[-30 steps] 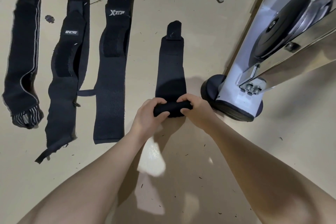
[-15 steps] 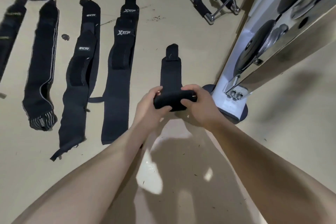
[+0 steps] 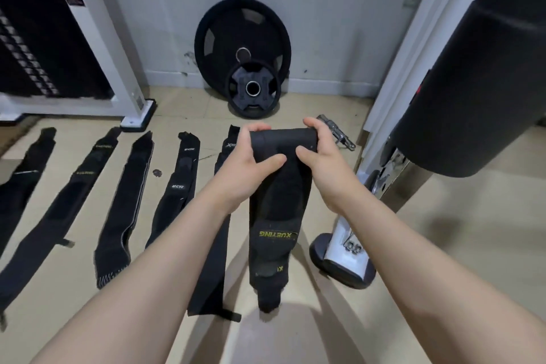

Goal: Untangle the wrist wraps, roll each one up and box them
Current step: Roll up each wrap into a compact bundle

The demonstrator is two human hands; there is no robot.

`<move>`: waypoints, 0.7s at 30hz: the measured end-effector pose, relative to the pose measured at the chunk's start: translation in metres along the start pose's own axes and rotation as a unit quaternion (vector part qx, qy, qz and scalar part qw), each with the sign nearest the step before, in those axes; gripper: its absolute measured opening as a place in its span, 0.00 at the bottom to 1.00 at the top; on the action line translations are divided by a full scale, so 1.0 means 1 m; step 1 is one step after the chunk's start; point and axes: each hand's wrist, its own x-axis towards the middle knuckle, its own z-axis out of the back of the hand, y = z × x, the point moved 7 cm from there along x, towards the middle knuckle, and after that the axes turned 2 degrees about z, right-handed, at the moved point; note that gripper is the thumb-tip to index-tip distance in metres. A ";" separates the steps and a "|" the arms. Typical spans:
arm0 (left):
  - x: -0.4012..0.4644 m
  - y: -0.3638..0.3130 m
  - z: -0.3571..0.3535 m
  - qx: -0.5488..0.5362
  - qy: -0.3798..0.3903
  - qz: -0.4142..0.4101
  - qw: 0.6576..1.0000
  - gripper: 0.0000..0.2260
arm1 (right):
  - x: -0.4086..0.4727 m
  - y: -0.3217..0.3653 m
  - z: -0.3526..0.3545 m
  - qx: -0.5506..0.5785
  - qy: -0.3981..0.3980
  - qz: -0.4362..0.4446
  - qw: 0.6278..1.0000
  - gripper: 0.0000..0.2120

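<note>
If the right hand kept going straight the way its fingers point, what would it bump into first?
The right hand has its fingers curled leftward round the rolled wrist wrap, so it would probably meet the left hand gripping the other end.

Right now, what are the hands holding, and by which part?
Both hands, left hand and right hand, hold the black fabric wrist wrap by its rolled-up top end, one at each side; the rest hangs loose.

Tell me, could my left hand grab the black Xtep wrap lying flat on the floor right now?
Probably not yet: the left hand and right hand both grip the rolled top of the black Xueting wrist wrap. The black Xtep wrap lies unobstructed below the left forearm.
</note>
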 end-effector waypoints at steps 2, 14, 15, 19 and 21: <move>-0.003 -0.019 0.006 0.008 0.000 -0.025 1.000 0.19 | 0.000 0.022 -0.007 -0.037 0.036 0.028 0.998 0.29; -0.018 -0.081 0.037 0.016 -0.050 -0.074 0.996 0.18 | -0.008 0.087 0.000 -0.068 0.041 0.098 0.992 0.14; -0.019 -0.082 0.037 0.016 -0.037 -0.073 0.997 0.19 | -0.007 0.089 0.000 -0.069 0.038 0.087 0.993 0.13; -0.025 -0.086 0.034 0.072 0.010 -0.065 0.995 0.26 | -0.003 0.090 0.005 -0.003 0.028 0.029 0.999 0.09; -0.026 -0.089 0.035 0.092 0.014 -0.065 0.994 0.26 | -0.001 0.086 0.006 0.014 0.037 -0.012 0.999 0.08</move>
